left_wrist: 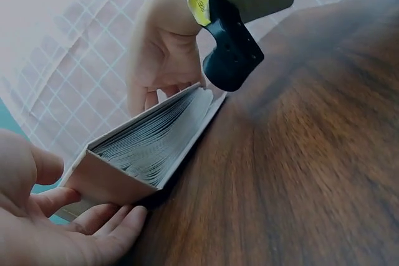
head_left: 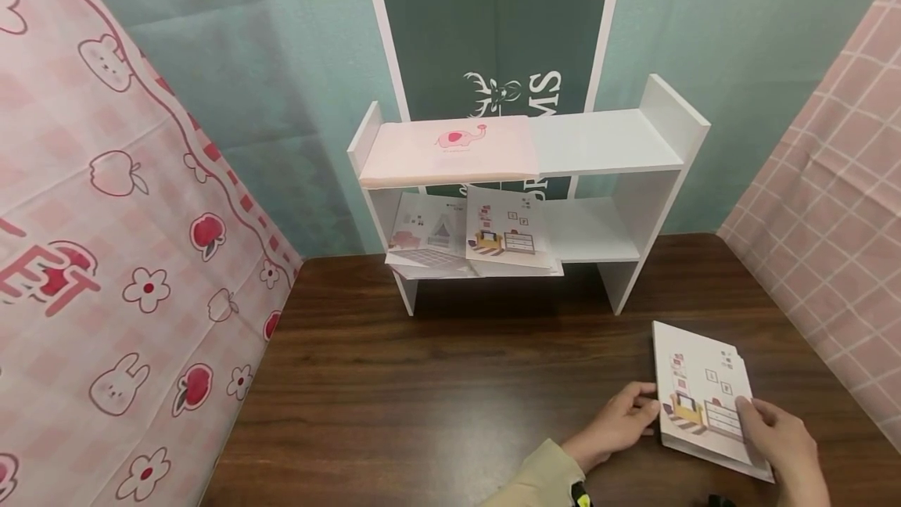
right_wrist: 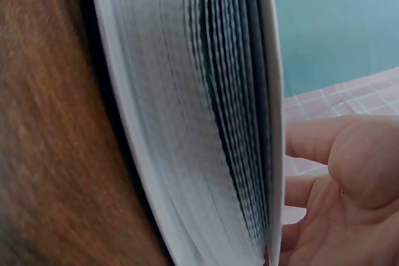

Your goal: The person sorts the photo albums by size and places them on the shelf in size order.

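Note:
A white photo album [head_left: 704, 390] with a printed room scene lies on the brown table at the right. My left hand [head_left: 619, 421] touches its spine with extended fingers, and the left wrist view shows those fingertips low against the spine, near the tabletop. On the opposite side, my right hand [head_left: 784, 440] holds the album's right edge, its thumb over the front cover. Close up in the right wrist view, the thick stack of pages [right_wrist: 174, 116] shows between both covers. Where all the right fingertips lie is partly hidden.
A white two-tier shelf [head_left: 647, 210] stands at the back of the table. Two similar albums, a left one [head_left: 429, 233] and a right one [head_left: 507, 225], lean on its lower tier. A pink elephant-print item [head_left: 450, 151] covers the upper left. Patterned cloths hang at both sides.

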### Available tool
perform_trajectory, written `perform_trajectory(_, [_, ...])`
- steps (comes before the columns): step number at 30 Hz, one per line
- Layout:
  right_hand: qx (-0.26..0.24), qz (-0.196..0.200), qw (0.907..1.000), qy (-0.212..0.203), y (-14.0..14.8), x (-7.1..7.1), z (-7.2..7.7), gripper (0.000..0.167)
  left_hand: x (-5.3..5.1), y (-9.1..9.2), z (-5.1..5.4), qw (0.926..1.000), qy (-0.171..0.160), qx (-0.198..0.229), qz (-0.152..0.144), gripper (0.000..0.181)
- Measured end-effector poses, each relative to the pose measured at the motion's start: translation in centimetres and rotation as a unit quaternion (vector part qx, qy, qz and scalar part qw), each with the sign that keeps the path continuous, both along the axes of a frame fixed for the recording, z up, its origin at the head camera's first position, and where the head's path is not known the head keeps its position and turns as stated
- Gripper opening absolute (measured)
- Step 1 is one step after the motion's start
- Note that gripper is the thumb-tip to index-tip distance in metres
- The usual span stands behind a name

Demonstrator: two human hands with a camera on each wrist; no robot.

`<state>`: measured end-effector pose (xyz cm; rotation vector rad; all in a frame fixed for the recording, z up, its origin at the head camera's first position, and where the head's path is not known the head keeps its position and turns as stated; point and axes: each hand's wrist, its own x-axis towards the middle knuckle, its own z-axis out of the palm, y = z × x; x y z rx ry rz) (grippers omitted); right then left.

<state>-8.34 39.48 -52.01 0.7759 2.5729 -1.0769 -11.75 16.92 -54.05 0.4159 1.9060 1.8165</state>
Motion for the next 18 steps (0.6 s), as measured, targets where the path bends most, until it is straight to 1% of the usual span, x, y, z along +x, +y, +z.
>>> perform_trajectory(3, [0.008,-0.002,1.0,0.002,-0.16,0.0,0.11,0.074,0.07,0.07,0.08,0.9999,-0.012,0.006,0.009,0.029])
perform_trajectory(5, [0.005,-0.002,1.0,-0.003,-0.24,-0.01,0.26,0.075,0.06,0.1,0.14,0.9996,-0.018,0.009,0.017,0.029])
perform_trajectory(9, [-0.004,0.015,0.9999,-0.006,-0.24,0.0,0.53,0.077,-0.14,0.11,0.16,0.9988,-0.03,0.015,0.035,0.027])
perform_trajectory(11, [-0.002,0.026,0.9997,0.004,-0.23,0.04,0.56,0.076,-0.23,0.11,0.09,0.9985,-0.03,0.015,0.043,0.026])
perform_trajectory(15, [0.006,0.039,0.9991,0.019,-0.18,0.0,0.42,0.074,-0.31,0.07,-0.12,0.9977,-0.036,0.025,0.052,0.024])
perform_trajectory(18, [0.007,0.037,0.999,0.022,-0.05,-0.02,0.16,0.074,-0.32,0.0,-0.23,0.9966,-0.049,0.046,0.047,0.024])
